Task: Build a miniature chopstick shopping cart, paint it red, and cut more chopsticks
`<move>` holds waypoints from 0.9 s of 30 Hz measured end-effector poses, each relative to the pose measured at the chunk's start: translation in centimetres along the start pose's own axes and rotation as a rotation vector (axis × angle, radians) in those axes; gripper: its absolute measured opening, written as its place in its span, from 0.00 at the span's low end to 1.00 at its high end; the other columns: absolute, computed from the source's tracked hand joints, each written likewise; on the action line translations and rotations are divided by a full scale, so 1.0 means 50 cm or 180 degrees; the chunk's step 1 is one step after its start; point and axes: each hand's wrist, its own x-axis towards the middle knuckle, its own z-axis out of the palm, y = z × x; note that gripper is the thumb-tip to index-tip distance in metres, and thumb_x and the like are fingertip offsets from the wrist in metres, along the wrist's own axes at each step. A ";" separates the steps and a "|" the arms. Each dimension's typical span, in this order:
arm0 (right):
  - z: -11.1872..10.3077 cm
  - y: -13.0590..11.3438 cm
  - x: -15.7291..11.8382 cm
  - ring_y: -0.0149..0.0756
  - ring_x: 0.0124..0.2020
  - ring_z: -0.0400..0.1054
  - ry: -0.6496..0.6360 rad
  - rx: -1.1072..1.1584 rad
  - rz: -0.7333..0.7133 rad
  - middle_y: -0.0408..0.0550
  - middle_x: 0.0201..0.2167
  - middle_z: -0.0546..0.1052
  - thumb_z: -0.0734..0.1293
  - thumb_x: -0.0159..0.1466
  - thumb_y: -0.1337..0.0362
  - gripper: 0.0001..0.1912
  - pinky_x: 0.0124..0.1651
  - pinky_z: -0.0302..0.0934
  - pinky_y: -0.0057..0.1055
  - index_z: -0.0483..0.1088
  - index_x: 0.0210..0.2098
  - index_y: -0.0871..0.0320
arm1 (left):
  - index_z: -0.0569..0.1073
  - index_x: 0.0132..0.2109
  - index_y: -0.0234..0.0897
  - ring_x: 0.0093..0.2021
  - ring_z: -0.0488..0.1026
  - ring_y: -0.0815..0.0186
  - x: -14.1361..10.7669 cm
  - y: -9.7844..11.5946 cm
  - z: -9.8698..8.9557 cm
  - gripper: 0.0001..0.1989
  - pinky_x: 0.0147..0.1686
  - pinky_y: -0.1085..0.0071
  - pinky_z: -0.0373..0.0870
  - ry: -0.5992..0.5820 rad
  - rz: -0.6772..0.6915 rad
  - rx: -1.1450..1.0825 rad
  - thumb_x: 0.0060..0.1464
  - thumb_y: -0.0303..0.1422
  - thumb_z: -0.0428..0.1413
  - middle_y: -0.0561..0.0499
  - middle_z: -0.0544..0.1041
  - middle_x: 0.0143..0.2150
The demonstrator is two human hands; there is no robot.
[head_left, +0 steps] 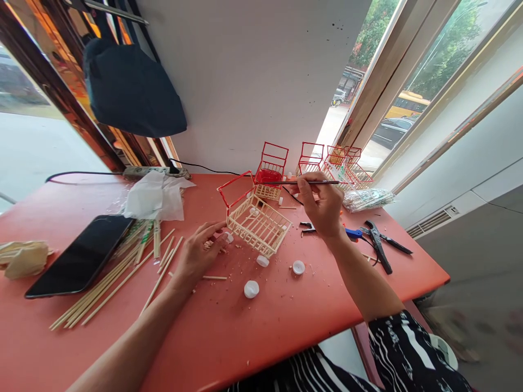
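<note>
**Red paint on a small stick cart, brush in my right hand**

My right hand (pixel 322 204) pinches a thin brush (pixel 300 182) between thumb and fingers, holding it nearly level. The brush passes in front of a red tub (pixel 269 176), its tip beside the red handle (pixel 235 181) of the cart (pixel 249 237); I cannot tell whether it touches.

The cart stands on the red table (pixel 229 326) in front of me, between my hands. Its handle is red, its basket bare pale sticks, with white caps (pixel 262 261) as wheels. My left hand (pixel 200 247) lies at its near left corner, fingers curved; I cannot tell whether they grip it or just rest there.

To brush well, I judge, the left fingers should steady the corner and stay off wet red. A lightly loaded tip, drawn along each stick with extra care at the joints, should limit drips. Wood crumbs (pixel 220 247) near my left fingers could stick to fresh paint.
</note>
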 end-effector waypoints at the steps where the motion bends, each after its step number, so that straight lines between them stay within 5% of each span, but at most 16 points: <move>1: 0.000 0.000 0.000 0.33 0.33 0.81 0.0019 -0.0019 0.0001 0.44 0.34 0.83 0.63 0.75 0.58 0.10 0.37 0.74 0.30 0.72 0.39 0.53 | 0.81 0.54 0.39 0.40 0.81 0.60 0.000 0.000 0.000 0.21 0.47 0.61 0.78 -0.0004 -0.0006 -0.0001 0.61 0.46 0.56 0.44 0.82 0.51; 15: -0.002 0.013 -0.003 0.32 0.32 0.82 0.0165 0.0020 0.0139 0.43 0.34 0.83 0.65 0.74 0.57 0.09 0.36 0.76 0.29 0.71 0.39 0.53 | 0.80 0.55 0.39 0.40 0.81 0.61 -0.001 -0.001 0.000 0.22 0.45 0.63 0.78 -0.0043 -0.0028 -0.0048 0.62 0.47 0.56 0.45 0.81 0.51; 23: -0.064 0.002 0.002 0.35 0.33 0.82 0.0663 -0.0071 0.0159 0.43 0.33 0.81 0.65 0.75 0.57 0.09 0.38 0.78 0.33 0.72 0.40 0.52 | 0.81 0.54 0.41 0.42 0.81 0.59 0.001 -0.001 0.000 0.21 0.48 0.62 0.77 -0.0002 0.0035 0.0038 0.62 0.46 0.55 0.46 0.82 0.51; 27: -0.067 -0.013 -0.017 0.34 0.30 0.81 0.0516 0.0132 0.0227 0.42 0.30 0.82 0.67 0.74 0.58 0.09 0.37 0.78 0.32 0.73 0.38 0.52 | 0.81 0.53 0.40 0.42 0.81 0.59 0.000 -0.001 0.003 0.21 0.49 0.61 0.77 0.0039 0.0025 0.0072 0.61 0.46 0.55 0.46 0.82 0.50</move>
